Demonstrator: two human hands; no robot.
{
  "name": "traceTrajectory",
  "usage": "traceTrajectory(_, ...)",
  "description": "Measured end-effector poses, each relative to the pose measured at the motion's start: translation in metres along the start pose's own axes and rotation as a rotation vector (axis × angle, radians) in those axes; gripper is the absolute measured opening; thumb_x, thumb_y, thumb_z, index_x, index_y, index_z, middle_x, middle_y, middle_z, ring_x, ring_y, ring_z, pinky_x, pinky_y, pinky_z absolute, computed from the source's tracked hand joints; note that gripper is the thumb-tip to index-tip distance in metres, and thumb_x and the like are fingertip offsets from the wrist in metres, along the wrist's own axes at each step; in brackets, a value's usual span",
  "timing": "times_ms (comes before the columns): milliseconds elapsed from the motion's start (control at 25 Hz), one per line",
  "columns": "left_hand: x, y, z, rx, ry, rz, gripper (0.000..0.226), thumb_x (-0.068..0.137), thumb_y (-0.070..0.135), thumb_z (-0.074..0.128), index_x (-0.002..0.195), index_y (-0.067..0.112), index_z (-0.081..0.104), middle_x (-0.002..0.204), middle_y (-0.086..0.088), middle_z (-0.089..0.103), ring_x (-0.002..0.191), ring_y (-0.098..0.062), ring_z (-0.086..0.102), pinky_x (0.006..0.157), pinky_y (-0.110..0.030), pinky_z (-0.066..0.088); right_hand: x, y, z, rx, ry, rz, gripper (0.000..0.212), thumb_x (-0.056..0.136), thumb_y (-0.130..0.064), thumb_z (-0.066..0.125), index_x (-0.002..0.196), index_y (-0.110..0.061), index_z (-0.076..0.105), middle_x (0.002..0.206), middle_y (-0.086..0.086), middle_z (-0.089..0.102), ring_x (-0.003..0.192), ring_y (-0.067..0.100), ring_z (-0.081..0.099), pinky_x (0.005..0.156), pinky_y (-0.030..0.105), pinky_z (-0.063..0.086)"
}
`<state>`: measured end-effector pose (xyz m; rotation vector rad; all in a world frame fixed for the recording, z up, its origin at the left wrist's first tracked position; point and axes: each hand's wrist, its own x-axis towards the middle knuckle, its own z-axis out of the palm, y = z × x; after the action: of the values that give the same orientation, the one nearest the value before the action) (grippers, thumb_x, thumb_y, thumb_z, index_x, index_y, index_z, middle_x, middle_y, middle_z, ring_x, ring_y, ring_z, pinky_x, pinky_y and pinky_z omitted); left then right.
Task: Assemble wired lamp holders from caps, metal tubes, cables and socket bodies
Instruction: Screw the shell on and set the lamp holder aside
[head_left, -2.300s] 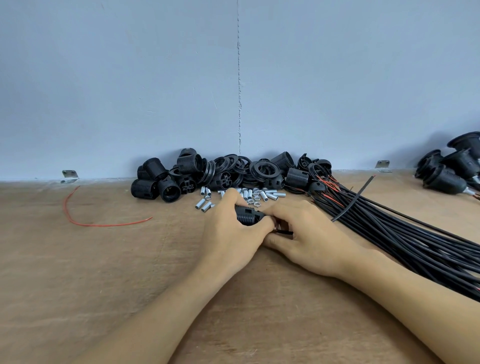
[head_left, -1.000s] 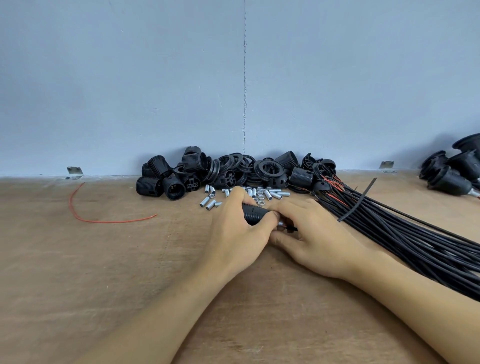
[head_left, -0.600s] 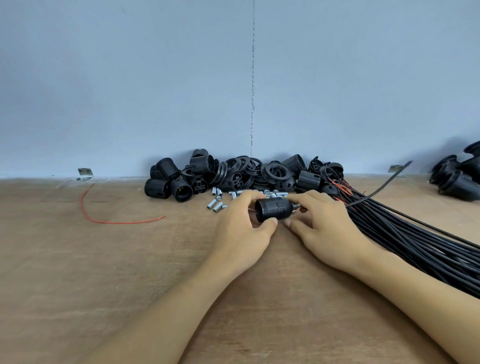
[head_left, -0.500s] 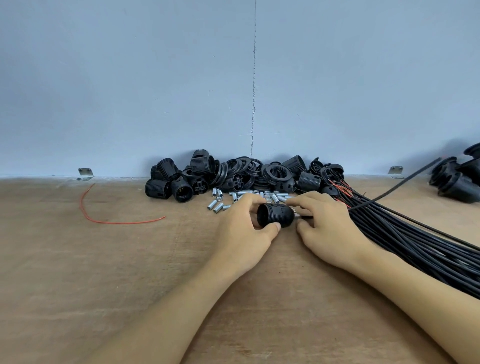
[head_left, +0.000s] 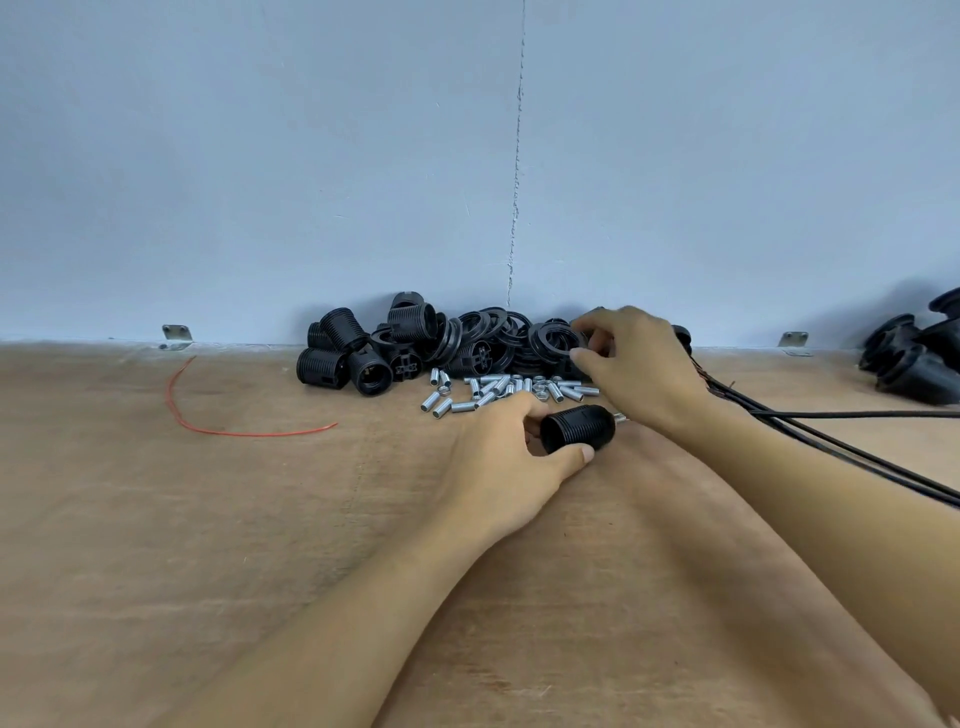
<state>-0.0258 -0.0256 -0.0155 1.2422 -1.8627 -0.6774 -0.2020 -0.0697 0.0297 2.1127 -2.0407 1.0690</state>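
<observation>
The left hand (head_left: 511, 457) grips a black threaded socket body (head_left: 577, 428) lying on its side on the wooden table (head_left: 208, 545), thumb on the near side and fingers on the far side. The right hand (head_left: 636, 366) reaches to the far pile and pinches a black ring (head_left: 555, 340) between thumb and forefinger. Both plastic parts look light and stiff; the ribbed thread should give good hold, while the thin ring is best taken by its rim.

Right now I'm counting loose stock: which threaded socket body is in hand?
The socket body in the left hand, lying in front of the metal tubes, apart from the pile.
</observation>
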Motion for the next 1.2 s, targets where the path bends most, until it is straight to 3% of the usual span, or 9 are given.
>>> traceTrajectory(160,0.0,-0.002,-0.001,-0.031,-0.013,0.006,0.029,0.074,0.047,0.085,0.081,0.044,0.057,0.085,0.024,0.064,0.093,0.017,0.052,0.068,-0.009,0.039,0.02,-0.008,0.014,-0.152,-0.128,0.036,0.024,0.091,-0.032,0.064,0.112,-0.027,0.072,0.105,0.001,0.068,0.098,0.024,0.061,0.079,0.034,0.05)
traceTrajectory(320,0.0,-0.002,0.001,-0.053,-0.017,-0.003,0.034,0.072,0.045,0.087,0.083,0.046,0.055,0.088,0.024,0.063,0.091,0.017,0.054,0.073,-0.013,0.042,0.015,-0.008,0.012,-0.14,0.023,0.07,0.022,0.095,-0.03,0.06,0.113,-0.025,0.072,0.105,0.0,0.071,0.1,0.026,0.064,0.081,0.036,0.052)
traceTrajectory(520,0.0,-0.003,0.002,-0.077,-0.031,-0.06,0.055,0.072,0.047,0.087,0.117,0.04,0.057,0.094,0.026,0.061,0.091,0.011,0.055,0.073,-0.015,0.04,-0.012,-0.016,-0.008,0.416,0.205,0.122,0.015,0.098,-0.031,0.057,0.098,-0.024,0.071,0.073,-0.013,0.068,0.067,0.001,0.062,0.066,0.019,0.051)
traceTrajectory(680,0.001,0.002,0.001,-0.158,-0.01,-0.089,0.088,0.068,0.053,0.083,0.145,0.036,0.042,0.11,0.023,0.061,0.099,0.008,0.058,0.083,-0.018,0.045,-0.037,-0.018,-0.022,0.851,-0.003,0.228,0.025,0.102,-0.022,0.054,0.085,-0.014,0.07,0.069,-0.007,0.064,0.055,0.007,0.051,0.054,0.018,0.041)
traceTrajectory(760,0.001,0.005,-0.001,-0.293,0.037,-0.111,0.088,0.068,0.055,0.074,0.148,0.036,0.041,0.115,0.023,0.064,0.101,0.009,0.061,0.09,-0.019,0.047,-0.047,-0.015,-0.028,0.921,-0.127,0.248,0.028,0.103,-0.021,0.054,0.081,-0.013,0.069,0.071,-0.002,0.061,0.05,0.008,0.042,0.048,0.016,0.035)
traceTrajectory(840,0.0,0.005,-0.005,-0.441,0.078,-0.119,0.066,0.079,0.052,0.068,0.14,0.03,0.056,0.108,0.022,0.071,0.098,0.012,0.064,0.093,-0.023,0.05,-0.056,-0.011,-0.026,0.83,-0.203,0.232,0.028,0.102,-0.023,0.055,0.082,-0.012,0.071,0.07,-0.001,0.061,0.049,0.008,0.039,0.049,0.017,0.034)
traceTrajectory(960,0.0,0.003,-0.008,-0.436,0.162,-0.034,0.02,0.1,0.038,0.06,0.102,0.026,0.076,0.088,0.019,0.076,0.082,0.007,0.066,0.084,-0.022,0.052,-0.066,-0.006,-0.016,0.508,-0.178,0.155,0.027,0.1,-0.03,0.057,0.085,-0.014,0.074,0.066,-0.007,0.064,0.057,0.007,0.049,0.065,0.023,0.04)
traceTrajectory(1120,0.002,-0.003,-0.007,-0.41,0.243,-0.028,0.022,0.102,0.029,0.058,0.09,0.026,0.076,0.085,0.013,0.076,0.079,-0.001,0.068,0.08,-0.029,0.054,-0.071,-0.004,-0.015,0.41,-0.059,0.032,0.008,0.093,-0.03,0.066,0.092,-0.029,0.074,0.077,-0.008,0.066,0.07,0.001,0.055,0.07,0.021,0.043)
traceTrajectory(1200,0.004,-0.006,-0.006,-0.425,0.331,-0.068,0.027,0.104,0.029,0.054,0.083,0.024,0.07,0.082,0.011,0.076,0.079,-0.007,0.069,0.079,-0.029,0.052,-0.072,0.0,-0.017,0.296,-0.137,-0.071,0.022,0.09,-0.032,0.069,0.112,-0.033,0.069,0.103,-0.01,0.061,0.098,0.002,0.055,0.086,0.021,0.043)
